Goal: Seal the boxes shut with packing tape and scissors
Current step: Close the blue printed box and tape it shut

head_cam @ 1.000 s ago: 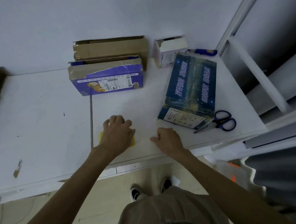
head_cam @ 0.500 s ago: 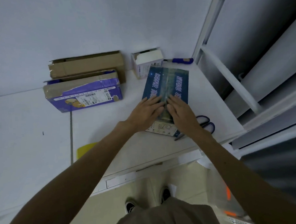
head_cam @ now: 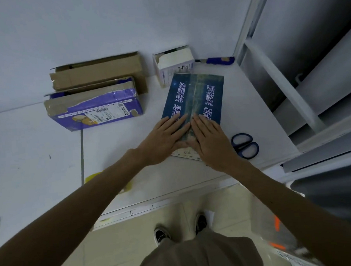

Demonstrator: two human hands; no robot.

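White table (head_cam: 37, 145) against a wall. Left hand (head_cam: 162, 137) and right hand (head_cam: 210, 139), fingers straight, press flat on a dark blue box (head_cam: 199, 94) with white lettering; blue-handled scissors (head_cam: 245, 146) alongside.

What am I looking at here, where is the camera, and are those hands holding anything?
There is no machine here. These are a person's two bare hands, filmed by one wide-angle camera worn on the head and looking down, which is why the arms come in from the bottom of the picture. The left hand and right hand lie flat, side by side, pressing on the near end of a dark blue box on the white table. Neither hand grips anything. Blue-handled scissors lie just right of that box. Farther back are a purple box, a brown cardboard box behind it, and a small white box. A yellow thing, possibly the tape, peeks out from under the left forearm.
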